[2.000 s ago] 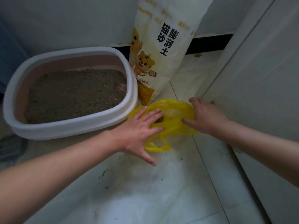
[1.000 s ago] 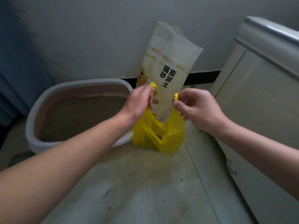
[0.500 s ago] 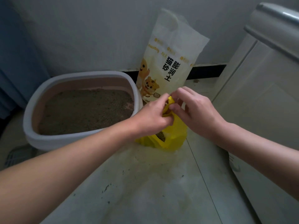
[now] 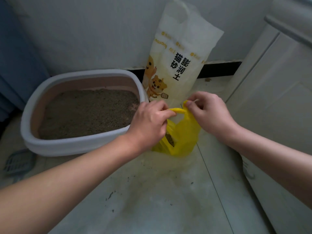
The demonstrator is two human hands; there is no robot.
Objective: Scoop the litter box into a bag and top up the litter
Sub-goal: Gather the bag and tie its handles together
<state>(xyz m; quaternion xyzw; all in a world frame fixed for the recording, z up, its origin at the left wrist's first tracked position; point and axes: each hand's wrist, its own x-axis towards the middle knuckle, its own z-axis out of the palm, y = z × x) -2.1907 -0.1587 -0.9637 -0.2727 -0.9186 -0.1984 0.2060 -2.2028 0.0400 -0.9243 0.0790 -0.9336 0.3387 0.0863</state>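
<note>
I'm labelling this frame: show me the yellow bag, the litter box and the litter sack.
yellow bag (image 4: 185, 136), head view, lower body.
litter box (image 4: 67, 145), head view, near rim.
litter sack (image 4: 170, 48), head view, printed front.

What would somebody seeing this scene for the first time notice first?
The bright yellow bag stands out at centre on the floor, with the left hand and the right hand each pinching one of its handles. Just left of it sits the grey-rimmed litter box, filled with dark litter. Behind the bag, a tall cream litter sack stands against the wall.
</note>
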